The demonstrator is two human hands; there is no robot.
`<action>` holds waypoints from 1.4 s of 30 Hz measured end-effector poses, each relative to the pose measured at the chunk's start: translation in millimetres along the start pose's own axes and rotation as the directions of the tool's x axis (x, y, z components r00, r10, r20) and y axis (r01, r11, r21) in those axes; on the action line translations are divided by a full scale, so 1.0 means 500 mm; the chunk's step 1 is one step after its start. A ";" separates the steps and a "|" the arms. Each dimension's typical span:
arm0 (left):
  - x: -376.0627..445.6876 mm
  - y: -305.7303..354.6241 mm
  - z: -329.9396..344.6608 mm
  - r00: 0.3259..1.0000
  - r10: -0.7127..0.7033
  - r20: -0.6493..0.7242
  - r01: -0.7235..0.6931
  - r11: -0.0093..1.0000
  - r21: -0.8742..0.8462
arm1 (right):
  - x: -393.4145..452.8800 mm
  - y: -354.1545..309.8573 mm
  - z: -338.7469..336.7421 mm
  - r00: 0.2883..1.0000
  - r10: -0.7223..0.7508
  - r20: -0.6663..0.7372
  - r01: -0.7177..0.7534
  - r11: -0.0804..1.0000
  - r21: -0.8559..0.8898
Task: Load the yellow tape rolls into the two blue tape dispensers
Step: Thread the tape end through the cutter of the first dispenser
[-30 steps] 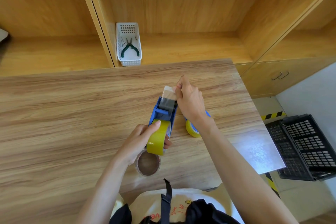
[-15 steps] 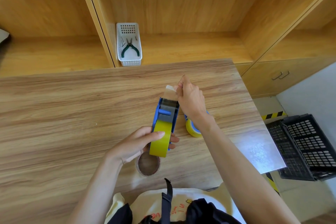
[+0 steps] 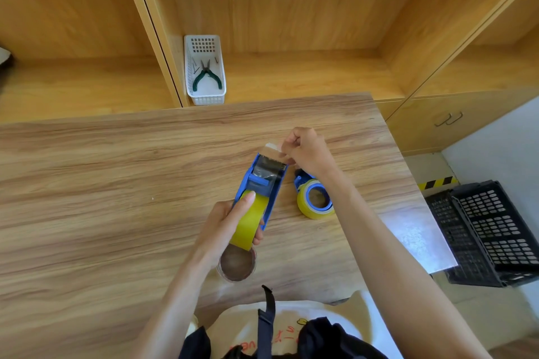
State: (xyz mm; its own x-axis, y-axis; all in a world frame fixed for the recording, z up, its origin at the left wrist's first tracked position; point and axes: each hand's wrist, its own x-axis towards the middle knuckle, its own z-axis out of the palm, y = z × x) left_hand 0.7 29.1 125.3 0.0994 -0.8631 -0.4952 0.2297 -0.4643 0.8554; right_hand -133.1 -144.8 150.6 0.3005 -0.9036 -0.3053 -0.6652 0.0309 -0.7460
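Note:
My left hand (image 3: 226, 221) grips a blue tape dispenser (image 3: 259, 181) just above the wooden table (image 3: 102, 183), its thumb lying on the yellow tape roll (image 3: 250, 220) mounted in it. A strip of tape runs from the roll over the toothed blade. My right hand (image 3: 306, 151) pinches the free tape end (image 3: 272, 149) at the dispenser's far tip. To the right, a second blue dispenser with a yellow roll (image 3: 314, 198) lies on its side on the table.
A round brownish tape core (image 3: 237, 263) lies on the table under my left wrist. A white basket (image 3: 205, 70) with green-handled pliers stands on the shelf behind. A black crate (image 3: 490, 230) sits on the floor at the right.
My right hand has shifted slightly right along the blade while holding the tape end, uncovering the second dispenser. The held dispenser has tilted a little to the right.

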 end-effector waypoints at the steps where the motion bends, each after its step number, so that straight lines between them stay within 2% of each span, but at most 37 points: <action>1: -0.001 -0.003 0.001 0.999 0.020 -0.036 -0.021 1.000 -0.008 | 0.000 0.000 -0.003 0.999 0.029 0.032 -0.031 0.998 0.058; 4: -0.006 -0.006 0.003 0.991 0.082 -0.106 -0.084 0.996 -0.014 | -0.004 0.002 -0.006 0.978 0.119 0.173 -0.157 0.963 0.221; 8: -0.014 -0.004 0.004 0.981 0.146 -0.124 -0.148 0.989 -0.007 | -0.009 0.013 -0.001 0.892 0.228 0.391 -0.347 0.900 0.265; 13: -0.017 -0.004 0.006 0.974 0.171 -0.145 -0.175 0.985 -0.011 | -0.014 0.036 0.021 0.799 0.277 0.533 -0.527 0.749 0.401; 18: -0.013 -0.005 0.011 0.975 0.142 -0.172 -0.149 0.989 -0.026 | -0.031 0.049 0.040 0.778 0.262 0.571 -0.593 0.606 0.530; 26: 0.000 -0.011 0.020 0.976 0.058 -0.212 -0.089 0.986 -0.144 | -0.051 0.041 0.071 0.826 0.243 0.509 -0.563 0.414 0.715; 30: 0.006 -0.011 0.027 0.966 0.027 -0.259 -0.087 0.972 -0.220 | -0.058 0.039 0.090 0.878 0.246 0.410 -0.478 0.419 0.772; 33: 0.018 -0.010 0.033 0.964 -0.025 -0.265 -0.077 0.927 -0.367 | -0.069 0.043 0.101 0.914 0.212 0.345 -0.404 0.430 0.807; 34: 0.023 -0.009 0.034 0.963 -0.061 -0.262 -0.059 0.902 -0.429 | -0.074 0.045 0.102 0.925 0.191 0.327 -0.379 0.464 0.801; 38: 0.037 -0.004 0.031 0.971 -0.138 -0.196 -0.011 0.790 -0.613 | -0.100 0.048 0.112 0.979 0.027 0.200 -0.153 0.744 0.650; 40: 0.038 0.002 0.034 0.973 -0.149 -0.175 -0.002 0.754 -0.657 | -0.106 0.056 0.115 0.981 -0.110 0.163 -0.014 0.789 0.615; 42: 0.037 0.010 0.039 0.975 -0.155 -0.162 0.005 0.737 -0.676 | -0.111 0.055 0.110 0.978 -0.168 0.120 0.057 0.779 0.624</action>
State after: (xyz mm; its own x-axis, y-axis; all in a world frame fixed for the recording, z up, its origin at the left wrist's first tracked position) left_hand -15.3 7.1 123.4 0.2185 -0.7369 -0.6397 0.8241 -0.2118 0.5254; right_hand -130.7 -70.2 114.4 0.4878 -0.8380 -0.2446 -0.0742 0.2393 -0.9681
